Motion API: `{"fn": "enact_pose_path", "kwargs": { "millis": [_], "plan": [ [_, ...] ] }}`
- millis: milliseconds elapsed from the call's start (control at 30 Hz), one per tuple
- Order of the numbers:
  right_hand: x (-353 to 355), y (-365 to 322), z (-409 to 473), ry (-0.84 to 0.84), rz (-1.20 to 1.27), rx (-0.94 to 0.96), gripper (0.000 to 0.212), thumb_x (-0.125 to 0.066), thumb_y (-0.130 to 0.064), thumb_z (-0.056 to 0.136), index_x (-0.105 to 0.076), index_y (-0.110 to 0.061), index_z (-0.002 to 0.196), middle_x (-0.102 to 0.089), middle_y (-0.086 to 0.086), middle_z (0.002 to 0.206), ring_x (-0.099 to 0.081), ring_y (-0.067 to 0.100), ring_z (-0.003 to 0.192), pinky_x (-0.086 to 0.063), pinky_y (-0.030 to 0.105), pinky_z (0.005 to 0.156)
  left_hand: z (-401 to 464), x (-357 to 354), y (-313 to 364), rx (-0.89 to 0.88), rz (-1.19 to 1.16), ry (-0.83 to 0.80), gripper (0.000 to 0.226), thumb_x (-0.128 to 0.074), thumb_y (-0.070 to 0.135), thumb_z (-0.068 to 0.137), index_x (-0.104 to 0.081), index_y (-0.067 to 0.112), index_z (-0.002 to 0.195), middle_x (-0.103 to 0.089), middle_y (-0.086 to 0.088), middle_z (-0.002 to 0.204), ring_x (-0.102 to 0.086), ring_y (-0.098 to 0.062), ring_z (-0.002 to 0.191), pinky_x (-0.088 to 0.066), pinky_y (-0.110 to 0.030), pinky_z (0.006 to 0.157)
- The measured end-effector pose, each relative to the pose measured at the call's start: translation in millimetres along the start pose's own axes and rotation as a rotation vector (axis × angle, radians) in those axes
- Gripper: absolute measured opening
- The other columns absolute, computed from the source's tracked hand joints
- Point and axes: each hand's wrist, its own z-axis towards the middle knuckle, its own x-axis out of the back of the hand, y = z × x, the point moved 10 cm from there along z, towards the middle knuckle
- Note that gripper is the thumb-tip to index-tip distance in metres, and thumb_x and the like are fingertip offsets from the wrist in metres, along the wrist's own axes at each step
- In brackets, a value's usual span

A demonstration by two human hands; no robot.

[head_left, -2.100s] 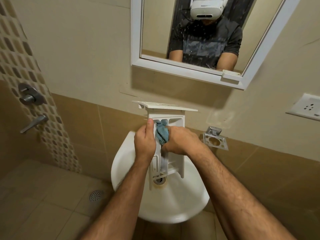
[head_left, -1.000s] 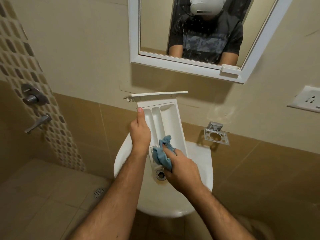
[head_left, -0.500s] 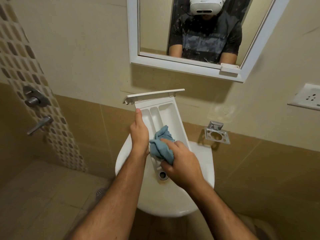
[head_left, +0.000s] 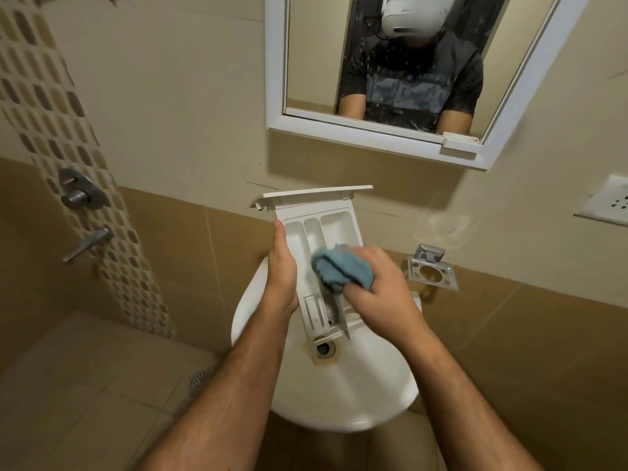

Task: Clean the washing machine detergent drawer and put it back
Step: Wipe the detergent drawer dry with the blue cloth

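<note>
Over the basin (head_left: 339, 396), the right hand (head_left: 380, 290) gripping the blue cloth (head_left: 339, 271) is sliding up the drawer (head_left: 326, 229) (from its lower end); left hand (head_left: 282, 266) clasping its edge, wiping ongoing.

White matt plastic detergent drawer (head_left: 334, 220), smooth moulded compartments; soft blue woven cloth (head_left: 341, 271), bunched and matt, gripped by right hand (head_left: 377, 287). Round white ceramic sink (head_left: 343, 396) is glossy with rusty stain round its metal drain ring (head_left: 324, 349). Shiny chrome wall holder (head_left: 432, 272) and brushed metal tap knob (head_left: 76, 195), glossy beige and brown wall tiles (head_left: 176, 246), white-framed glass mirror (head_left: 373, 62) spattered with water spots.
</note>
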Motion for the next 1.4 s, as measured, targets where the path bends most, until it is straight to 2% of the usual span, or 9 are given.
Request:
{"fn": "enact_pose_path", "kwargs": {
  "millis": [100,167,333,600,800,967,1167,1267,1400],
  "plan": [
    [10,-23,17,0.127,0.18,0.08,0.049,-0.062,-0.003,0.079,-0.059,-0.029,0.121,-0.063,-0.009,0.112,-0.06,0.006,0.105,-0.052,0.03,0.087,-7,-18,-4,0.033,-0.034,-0.109,0.11,-0.044,0.089,0.061,-0.037,0.025,0.151,-0.038,-0.006,0.156,-0.034,-0.026,0.144,-0.024,-0.051,0.119],
    [6,-30,26,0.152,0.192,0.092,0.052,-0.061,-0.009,0.079,-0.052,-0.035,0.123,-0.061,-0.011,0.114,-0.06,0.006,0.104,-0.053,0.028,0.085,-11,-26,-1,-0.011,-0.056,-0.147,0.093,-0.041,0.08,0.077,-0.042,0.02,0.149,-0.044,-0.009,0.152,-0.039,-0.025,0.141,-0.027,-0.049,0.119],
    [-24,-25,34,0.078,-0.434,0.074,0.055,-0.063,-0.035,0.082,-0.051,-0.031,0.136,-0.044,-0.003,0.107,-0.044,0.015,0.101,-0.047,0.033,0.082,-14,-33,6,-0.152,0.006,-0.227,0.039,-0.033,0.032,0.107,-0.069,0.017,0.112,-0.073,-0.006,0.107,-0.068,-0.02,0.105,-0.055,-0.028,0.083],
    [-43,-22,36,-0.118,-0.764,0.037,0.05,-0.054,-0.038,0.079,-0.048,-0.035,0.129,-0.036,-0.002,0.095,-0.049,0.024,0.093,-0.042,0.039,0.079,-12,-22,8,-0.128,-0.006,-0.246,0.043,-0.028,0.035,0.107,-0.068,0.019,0.108,-0.075,0.002,0.1,-0.071,-0.011,0.094,-0.055,-0.021,0.075],
    [-47,-18,49,-0.221,-0.72,-0.061,0.016,-0.058,-0.037,0.077,-0.047,-0.03,0.087,-0.05,-0.009,0.07,-0.056,0.02,0.071,-0.043,0.029,0.06,-4,-21,0,-0.094,0.059,-0.223,0.046,-0.028,0.043,0.106,-0.069,0.026,0.096,-0.076,0.011,0.083,-0.07,-0.004,0.08,-0.054,-0.021,0.07],
    [-52,-16,51,-0.249,-0.73,-0.078,0.02,-0.06,-0.036,0.077,-0.044,-0.03,0.087,-0.05,-0.01,0.069,-0.053,0.019,0.071,-0.039,0.029,0.06,-2,-17,-6,-0.083,0.06,-0.202,0.046,-0.026,0.04,0.107,-0.067,0.026,0.092,-0.075,0.013,0.077,-0.069,0.001,0.073,-0.053,-0.018,0.065],
    [-68,-1,42,-0.341,-0.703,-0.136,0.015,-0.06,-0.032,0.074,-0.046,-0.03,0.077,-0.055,-0.009,0.067,-0.056,0.014,0.065,-0.042,0.027,0.056,-8,-11,-8,0.03,0.031,-0.198,0.062,-0.04,0.071,0.085,-0.079,0.022,0.092,-0.075,-0.002,0.08,-0.072,-0.016,0.085,-0.056,-0.027,0.071],
    [-78,14,31,-0.419,-0.696,-0.179,0.016,-0.06,-0.03,0.075,-0.045,-0.027,0.071,-0.057,-0.007,0.068,-0.054,0.013,0.061,-0.038,0.026,0.051,-13,-6,-7,0.047,0.116,-0.14,0.112,-0.044,0.083,0.065,-0.053,-0.008,0.13,-0.061,-0.031,0.121,-0.055,-0.041,0.124,-0.049,-0.045,0.099],
    [-93,25,20,-0.52,-0.739,-0.205,0.016,-0.058,-0.032,0.079,-0.047,-0.026,0.07,-0.058,-0.005,0.07,-0.057,0.015,0.065,-0.049,0.03,0.059,-16,0,-6,0.019,0.125,-0.101,0.112,-0.046,0.086,0.06,-0.041,0.013,0.145,-0.052,-0.005,0.139,-0.055,-0.016,0.12,-0.049,-0.032,0.096]
  ]
}}
